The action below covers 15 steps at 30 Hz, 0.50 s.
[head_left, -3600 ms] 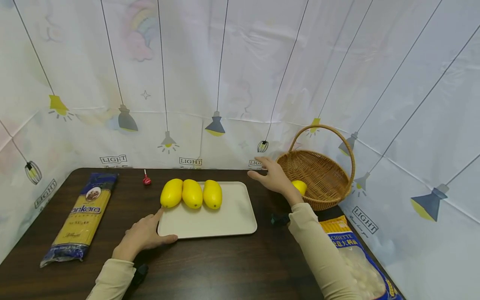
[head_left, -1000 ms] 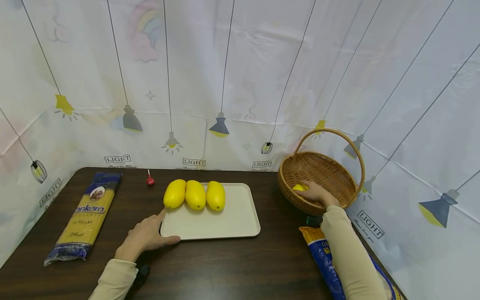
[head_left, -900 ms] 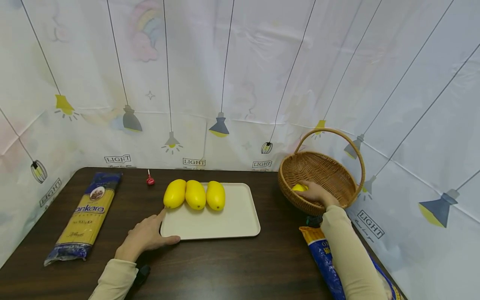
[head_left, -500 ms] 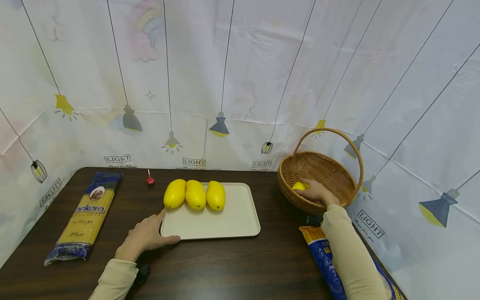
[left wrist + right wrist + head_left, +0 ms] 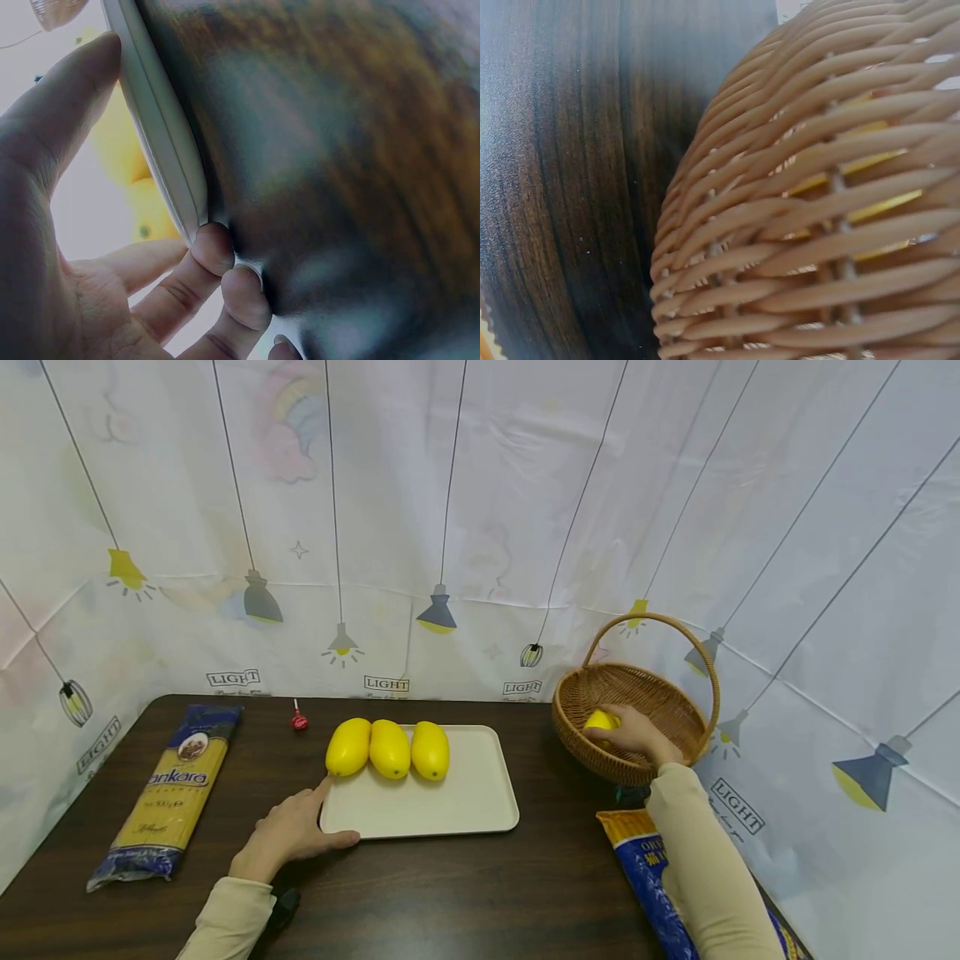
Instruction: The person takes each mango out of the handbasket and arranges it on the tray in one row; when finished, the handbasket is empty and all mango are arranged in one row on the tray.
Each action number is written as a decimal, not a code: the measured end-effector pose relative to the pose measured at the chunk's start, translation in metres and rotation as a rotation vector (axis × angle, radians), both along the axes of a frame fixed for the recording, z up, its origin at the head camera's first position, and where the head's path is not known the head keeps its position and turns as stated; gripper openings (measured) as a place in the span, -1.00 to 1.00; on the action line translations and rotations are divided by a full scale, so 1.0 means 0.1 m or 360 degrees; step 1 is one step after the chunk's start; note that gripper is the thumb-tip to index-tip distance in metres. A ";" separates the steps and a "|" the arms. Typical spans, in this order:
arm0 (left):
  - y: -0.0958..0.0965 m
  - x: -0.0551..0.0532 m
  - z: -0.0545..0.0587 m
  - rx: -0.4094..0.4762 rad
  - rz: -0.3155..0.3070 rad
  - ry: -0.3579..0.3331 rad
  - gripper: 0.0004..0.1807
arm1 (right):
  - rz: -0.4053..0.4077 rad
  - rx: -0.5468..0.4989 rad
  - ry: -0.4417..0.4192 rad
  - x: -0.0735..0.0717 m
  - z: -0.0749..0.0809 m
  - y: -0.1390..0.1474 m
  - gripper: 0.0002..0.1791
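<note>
Inside the wicker basket (image 5: 577, 739), my right hand (image 5: 637, 731) grips a yellow mango-shaped fruit (image 5: 602, 720). The right wrist view shows the basket's weave (image 5: 780, 225) up close, with yellow (image 5: 885, 202) through its gaps; the hand is out of that view. My left hand (image 5: 288, 835) lies spread at the near left corner of the cream tray (image 5: 450, 802), thumb at its front edge and index finger at its left edge. In the left wrist view, its fingertips (image 5: 214, 247) touch the tray rim (image 5: 161, 135) and the table. Three more yellow fruits (image 5: 390, 750) lie at the tray's back left.
A pasta packet (image 5: 165, 793) lies at the left of the dark wood table (image 5: 450, 902). A red lollipop (image 5: 299, 722) is near the back edge. Another blue pasta bag (image 5: 652, 885) lies at the right, partly beneath my right sleeve. The printed curtain (image 5: 450, 485) hangs behind.
My right hand has moved from left of the basket into it and taken hold of the fruit, which has just risen slightly with it. My left hand stays at the tray corner.
</note>
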State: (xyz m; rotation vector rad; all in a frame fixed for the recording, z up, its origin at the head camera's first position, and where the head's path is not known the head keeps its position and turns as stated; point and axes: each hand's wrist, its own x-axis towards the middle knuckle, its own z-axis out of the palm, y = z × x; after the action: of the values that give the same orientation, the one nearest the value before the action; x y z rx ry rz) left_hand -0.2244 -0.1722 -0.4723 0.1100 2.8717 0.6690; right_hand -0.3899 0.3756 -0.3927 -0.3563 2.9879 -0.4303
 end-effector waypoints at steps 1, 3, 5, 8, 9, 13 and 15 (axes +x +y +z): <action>0.00 0.00 0.00 0.0001 -0.0001 0.0003 0.29 | 0.0003 0.0001 0.0014 0.01 0.01 0.00 -0.11; 0.00 0.00 0.00 0.0001 -0.0004 0.0009 0.29 | -0.0013 -0.0004 0.0024 0.03 0.03 -0.01 -0.09; 0.00 0.00 0.00 -0.0001 -0.0007 0.0018 0.28 | -0.0025 -0.0013 0.0029 0.05 0.06 -0.02 -0.07; 0.01 0.01 0.00 -0.0001 -0.0008 0.0025 0.28 | -0.0048 -0.0041 0.0040 0.08 0.12 -0.06 -0.05; 0.01 0.01 0.01 0.0000 -0.0008 0.0025 0.28 | -0.0052 -0.0054 0.0047 0.10 0.14 -0.08 -0.04; 0.01 0.01 0.00 0.0003 -0.0010 0.0021 0.28 | -0.0049 -0.0087 0.0088 0.15 0.24 -0.15 -0.04; 0.00 0.01 0.00 0.0005 -0.0012 0.0020 0.28 | -0.0039 -0.0093 0.0109 0.17 0.29 -0.20 -0.05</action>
State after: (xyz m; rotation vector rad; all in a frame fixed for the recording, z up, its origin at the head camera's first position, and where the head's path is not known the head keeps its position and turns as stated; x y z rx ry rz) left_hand -0.2237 -0.1718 -0.4725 0.1259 2.8812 0.6734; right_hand -0.3731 0.3554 -0.3636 -0.3466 3.0543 -0.5192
